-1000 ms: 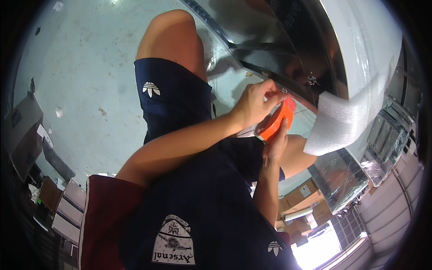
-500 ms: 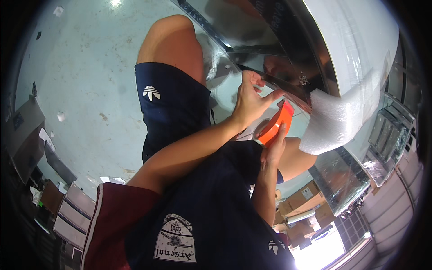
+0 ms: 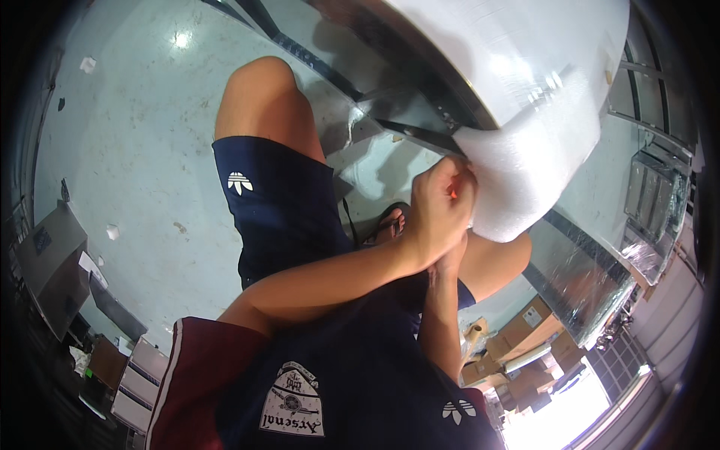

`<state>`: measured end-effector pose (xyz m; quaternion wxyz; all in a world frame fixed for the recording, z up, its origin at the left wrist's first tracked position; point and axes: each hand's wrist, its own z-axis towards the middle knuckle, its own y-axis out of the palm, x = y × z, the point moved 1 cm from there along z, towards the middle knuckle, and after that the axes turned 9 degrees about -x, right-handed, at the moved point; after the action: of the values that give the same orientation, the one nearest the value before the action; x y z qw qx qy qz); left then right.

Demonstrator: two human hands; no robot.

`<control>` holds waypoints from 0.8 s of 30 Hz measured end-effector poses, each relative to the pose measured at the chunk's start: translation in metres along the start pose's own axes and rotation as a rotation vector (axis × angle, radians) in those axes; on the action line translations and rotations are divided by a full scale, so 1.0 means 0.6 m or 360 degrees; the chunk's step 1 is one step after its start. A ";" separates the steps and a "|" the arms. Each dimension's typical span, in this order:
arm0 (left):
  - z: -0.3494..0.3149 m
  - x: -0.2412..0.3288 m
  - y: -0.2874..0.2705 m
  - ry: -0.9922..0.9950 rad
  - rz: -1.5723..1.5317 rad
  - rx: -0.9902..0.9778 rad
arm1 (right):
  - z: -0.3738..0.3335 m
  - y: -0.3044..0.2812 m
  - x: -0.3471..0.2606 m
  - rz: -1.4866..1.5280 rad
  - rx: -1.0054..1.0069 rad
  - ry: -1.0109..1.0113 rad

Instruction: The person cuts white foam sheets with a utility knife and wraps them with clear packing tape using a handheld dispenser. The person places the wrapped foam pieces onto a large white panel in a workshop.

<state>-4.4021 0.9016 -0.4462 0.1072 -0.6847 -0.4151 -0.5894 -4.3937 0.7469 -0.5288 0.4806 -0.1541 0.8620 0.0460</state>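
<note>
My left hand [image 3: 435, 214] is closed, its fingers curled beside the corner of a white foam wrap [image 3: 517, 180]. What its fingers hold is hidden. A small bit of an orange tape dispenser [image 3: 454, 193] shows between the hands. Behind and below the left hand is my right hand [image 3: 450, 262], mostly covered; its fingers cannot be seen, though the orange bit is at its place. The foam is folded round the near corner of a large white-topped panel [image 3: 517, 52] with a dark metal edge and frame beneath.
Dark metal frame legs [image 3: 300, 60] cross the pale green floor [image 3: 150, 150]. My bare knees are on both sides of the hands. Cardboard boxes [image 3: 525, 330] and a film-wrapped panel [image 3: 581, 277] stand at the right. Grey panels [image 3: 52, 262] lean at far left.
My left hand has gone from spread fingers to closed and come in over the right hand. The orange tape dispenser, plainly in the right hand before, is nearly hidden. The view has shifted.
</note>
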 end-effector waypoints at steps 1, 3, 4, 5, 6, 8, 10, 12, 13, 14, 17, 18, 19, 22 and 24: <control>0.011 -0.003 -0.010 0.0044 -0.0010 -0.0057 | 0.000 -0.003 0.000 0.0062 -0.0036 0.0087; 0.043 -0.013 -0.037 -0.0056 -0.0029 -0.0208 | 0.001 -0.011 0.002 0.0141 -0.0140 0.0160; 0.056 -0.017 -0.048 -0.0030 -0.0167 -0.0179 | 0.002 -0.017 0.003 0.0157 -0.0212 0.0143; 0.064 -0.022 -0.056 -0.0099 -0.0290 -0.0164 | 0.005 -0.022 0.006 0.0175 -0.0285 0.0123; 0.066 -0.026 -0.060 -0.0175 -0.0173 -0.0170 | 0.008 -0.024 0.009 0.0273 -0.0335 -0.0011; 0.060 -0.031 -0.059 -0.0188 -0.0056 -0.0149 | 0.015 -0.031 0.018 0.0291 -0.0243 0.0081; 0.040 -0.037 -0.048 -0.0277 -0.0278 -0.0075 | 0.022 -0.032 0.023 0.0291 -0.0139 0.0124; 0.028 -0.042 -0.043 -0.0096 -0.0220 0.0041 | 0.027 -0.030 0.022 0.0203 -0.0056 0.0217; 0.023 -0.047 -0.041 -0.0036 -0.0131 0.0175 | 0.029 -0.029 0.020 0.0190 0.0031 0.0301; 0.010 -0.046 -0.044 0.0143 0.0353 0.0112 | 0.030 -0.027 0.016 0.0237 0.0035 0.0314; -0.025 -0.056 -0.034 0.0528 0.1001 -0.0038 | 0.031 -0.022 -0.002 0.0371 -0.0070 0.0150; -0.033 -0.060 -0.033 0.0530 0.1058 -0.0046 | 0.031 -0.023 -0.006 0.0322 -0.0057 0.0192; -0.039 -0.063 -0.032 0.0509 0.1100 -0.0071 | 0.031 -0.024 -0.009 0.0311 -0.0083 0.0226; -0.045 -0.066 -0.044 0.0507 0.1103 -0.0049 | 0.039 -0.029 -0.004 0.0440 -0.0167 0.0220; -0.040 -0.069 -0.059 0.0648 0.1214 -0.0051 | 0.045 -0.034 0.012 0.0472 -0.0245 0.0325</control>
<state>-4.4421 0.8905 -0.4889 0.3866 -0.6605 -0.0934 -0.6369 -4.3686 0.7320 -0.5478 0.3655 -0.0655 0.9135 0.1662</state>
